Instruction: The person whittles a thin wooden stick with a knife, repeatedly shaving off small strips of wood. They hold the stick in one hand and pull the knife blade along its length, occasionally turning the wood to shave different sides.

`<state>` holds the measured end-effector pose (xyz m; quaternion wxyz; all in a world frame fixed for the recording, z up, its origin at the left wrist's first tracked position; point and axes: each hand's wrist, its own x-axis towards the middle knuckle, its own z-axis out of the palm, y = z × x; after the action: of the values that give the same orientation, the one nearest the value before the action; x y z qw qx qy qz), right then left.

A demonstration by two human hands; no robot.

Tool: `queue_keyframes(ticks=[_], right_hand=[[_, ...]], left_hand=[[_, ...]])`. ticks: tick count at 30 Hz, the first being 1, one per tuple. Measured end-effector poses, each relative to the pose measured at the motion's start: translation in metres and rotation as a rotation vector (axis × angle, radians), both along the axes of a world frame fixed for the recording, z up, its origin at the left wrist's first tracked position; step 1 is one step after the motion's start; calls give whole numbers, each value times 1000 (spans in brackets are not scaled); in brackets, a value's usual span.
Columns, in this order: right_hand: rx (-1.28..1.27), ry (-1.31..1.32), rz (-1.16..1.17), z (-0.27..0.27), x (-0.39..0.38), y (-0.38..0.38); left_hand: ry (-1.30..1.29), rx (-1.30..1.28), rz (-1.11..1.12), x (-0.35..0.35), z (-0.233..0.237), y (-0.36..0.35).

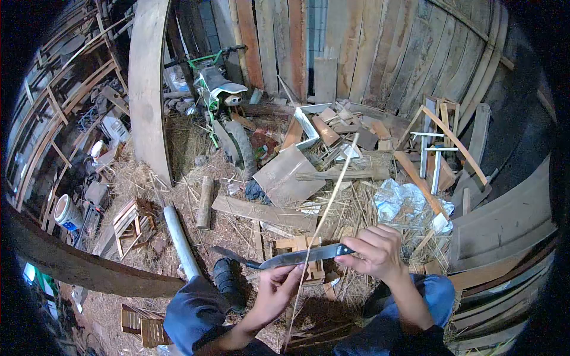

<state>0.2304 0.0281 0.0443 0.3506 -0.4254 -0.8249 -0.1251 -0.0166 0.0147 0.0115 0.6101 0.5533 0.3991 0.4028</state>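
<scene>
Head view: right hand [375, 252] gripped knife [323, 253]; left hand [274, 296] had fingers pinching strip [328, 212], which crossed the blade. Pressing too hard could have slipped the edge into the left thumb.

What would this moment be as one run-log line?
right hand: holding knife by handle | left hand: pinching thin strip | blade: crossing strip | nearby: pale pole on ground

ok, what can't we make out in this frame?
All head view:
- Thin strip, lower end: cut off by the bottom edge.
- Knife handle, rear part: hidden by the right hand.
- Blade's bite into the strip: too small to tell.
- White bucket, contents: too small.
</scene>
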Motion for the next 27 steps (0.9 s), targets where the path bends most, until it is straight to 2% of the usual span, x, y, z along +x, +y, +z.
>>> queue_keyframes(ticks=[2,4,5,7,8,9,11,13,16,19,21,23,25,27], right_hand=[[-70,363,-156,-14,18,3],[-6,351,-602,10,67,7],[2,354,-613,9,74,1],[49,193,-487,3,80,-8],[24,174,-513,-8,73,-15],[30,172,-506,-11,67,-16],[-150,203,-435,-22,47,-19],[-162,206,-402,-24,30,-20],[-187,180,-348,-19,17,-20],[-216,189,-270,-25,4,-18],[-377,164,-192,-33,-7,-20],[-327,164,-136,-26,-20,-20],[-373,133,-35,-28,-26,-19],[-397,115,-53,-21,-28,-19]], left_hand=[[-4,15,-18,-9,-3,-2],[-7,30,-53,-19,-5,-3],[-7,36,-66,-23,-4,0],[-147,-99,3,-27,-6,7],[-106,-134,57,-29,-13,9],[-158,-141,58,-28,-14,12],[-158,-174,70,-29,-12,8],[-118,-233,68,-26,-7,5],[-252,-197,63,-15,-15,7],[-238,-190,63,-9,-6,10],[-230,-200,23,-8,-4,10],[-224,-213,-21,-5,-7,9],[-151,-234,56,0,-13,5],[-82,-206,53,1,-10,4]])
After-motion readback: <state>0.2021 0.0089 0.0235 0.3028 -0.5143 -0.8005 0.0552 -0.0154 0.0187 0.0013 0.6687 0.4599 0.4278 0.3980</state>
